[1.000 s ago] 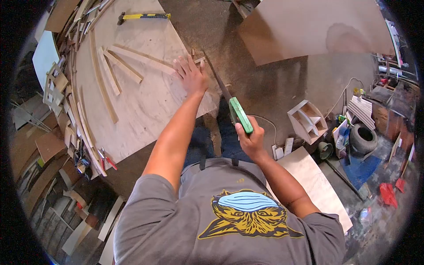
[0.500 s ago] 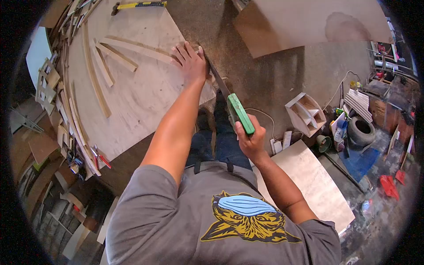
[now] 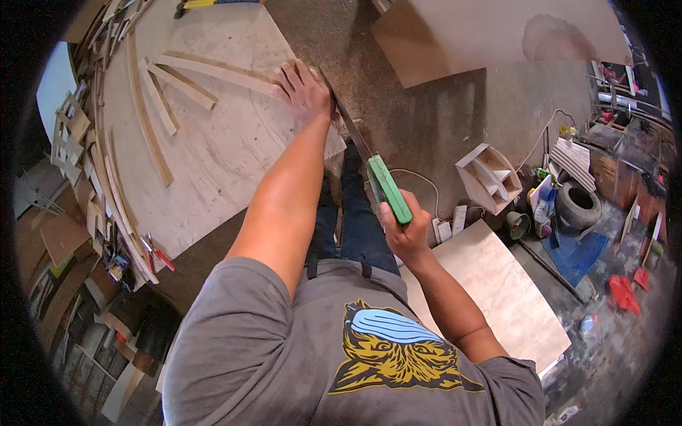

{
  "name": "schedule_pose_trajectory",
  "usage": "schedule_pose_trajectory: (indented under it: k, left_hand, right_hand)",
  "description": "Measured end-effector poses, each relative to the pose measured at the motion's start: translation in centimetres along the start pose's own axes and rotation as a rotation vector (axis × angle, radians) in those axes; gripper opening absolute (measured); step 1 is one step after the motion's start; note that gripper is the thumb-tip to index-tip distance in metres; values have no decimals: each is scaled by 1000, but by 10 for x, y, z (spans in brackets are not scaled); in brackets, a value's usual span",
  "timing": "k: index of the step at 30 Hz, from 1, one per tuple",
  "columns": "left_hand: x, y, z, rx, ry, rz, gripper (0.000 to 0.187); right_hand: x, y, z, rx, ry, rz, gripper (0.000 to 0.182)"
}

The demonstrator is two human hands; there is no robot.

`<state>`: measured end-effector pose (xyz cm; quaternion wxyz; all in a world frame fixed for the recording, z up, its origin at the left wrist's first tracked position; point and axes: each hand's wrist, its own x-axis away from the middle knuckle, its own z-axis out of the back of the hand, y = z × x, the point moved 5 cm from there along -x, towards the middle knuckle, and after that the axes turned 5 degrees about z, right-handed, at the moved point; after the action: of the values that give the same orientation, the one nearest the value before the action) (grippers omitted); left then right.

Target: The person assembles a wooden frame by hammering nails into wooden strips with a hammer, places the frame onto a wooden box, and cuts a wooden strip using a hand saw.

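My right hand (image 3: 410, 228) is wrapped round the green handle of a handsaw (image 3: 388, 189). The saw's dark blade runs up and left to the edge of the plywood sheet (image 3: 234, 156), beside my left hand. At that edge, my left hand (image 3: 305, 92) presses on the end of a long wooden strip (image 3: 217, 72), its fingers over the wood. Where the blade meets the strip is partly hidden by the hand. Shorter strips (image 3: 183, 86) and a long curved one (image 3: 145, 113) lie to the left on the plywood.
A hammer (image 3: 206, 3) lies at the plywood's far edge, and red-handled pliers (image 3: 160, 254) at its near left corner. Stacked wood strips line the left side. To the right are a wooden box frame (image 3: 489, 179), a tire (image 3: 577, 206) and a pale board (image 3: 497, 291).
The saw and my right hand have shifted slightly down and right relative to my left hand, which still presses on the strip. The whole view has moved a little.
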<state>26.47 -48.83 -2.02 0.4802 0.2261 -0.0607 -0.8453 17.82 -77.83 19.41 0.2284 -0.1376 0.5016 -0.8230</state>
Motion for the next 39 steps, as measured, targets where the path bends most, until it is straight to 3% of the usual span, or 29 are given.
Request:
schedule_pose_trajectory:
  k: [29,39]
  left_hand:
    - [-3,0,4,72,-73,-4,49]
    - [-1,4,10,30,-66,-40,48]
  right_hand:
    - [-2,-8,3,33,-72,2,25]
    - [-13,-12,7,3,-93,-95,26]
